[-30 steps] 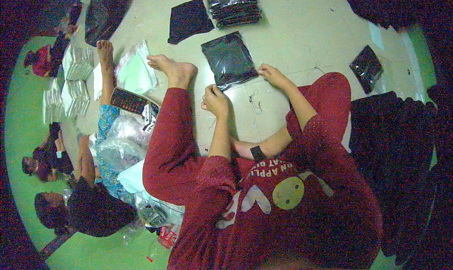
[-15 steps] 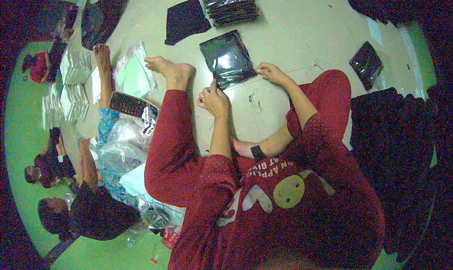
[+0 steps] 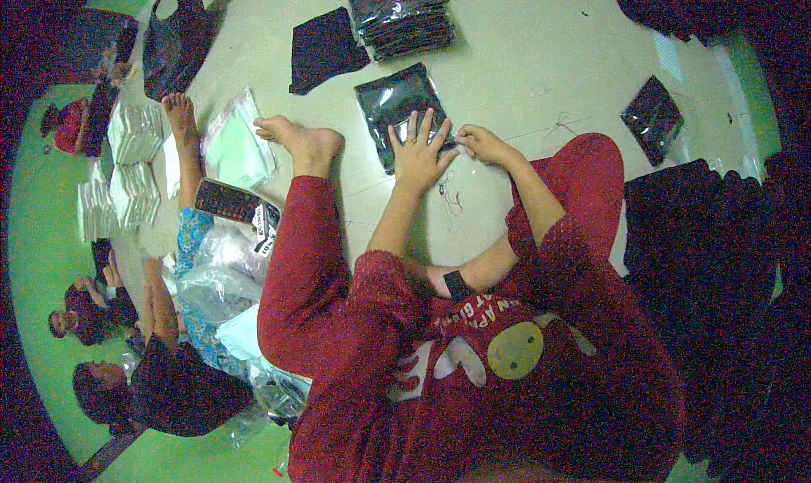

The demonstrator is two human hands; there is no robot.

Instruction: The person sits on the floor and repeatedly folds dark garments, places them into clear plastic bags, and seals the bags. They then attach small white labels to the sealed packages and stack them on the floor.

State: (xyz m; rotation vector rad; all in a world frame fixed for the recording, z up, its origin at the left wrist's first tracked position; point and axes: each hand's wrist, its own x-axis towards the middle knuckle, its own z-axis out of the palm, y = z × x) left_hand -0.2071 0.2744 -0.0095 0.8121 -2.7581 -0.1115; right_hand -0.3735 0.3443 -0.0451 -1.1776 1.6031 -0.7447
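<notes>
A folded black garment in a glossy clear plastic bag (image 3: 384, 103) lies on the floor in front of me. My left hand (image 3: 420, 156) rests flat over its near part with the fingers spread and a ring on one finger. Just beside the bag's near right corner, my right hand (image 3: 488, 147) is closed in a pinch. What its fingertips hold, perhaps a thin edge or strip, is too small to make out. Loose dark threads (image 3: 450, 192) lie on the floor below the hands.
Beyond the bag stand a stack of bagged black garments (image 3: 401, 23) and a folded black cloth (image 3: 328, 51). Another black package (image 3: 652, 120) lies to the right, above heaped dark cloth (image 3: 697, 255). At left are clear plastic bags (image 3: 224, 268), white stacks (image 3: 135, 137) and seated people (image 3: 182, 382).
My left hand has gone from pinching the bag's near edge to lying spread on top of it. My right hand stays closed by the right corner. The whole view has shifted slightly.
</notes>
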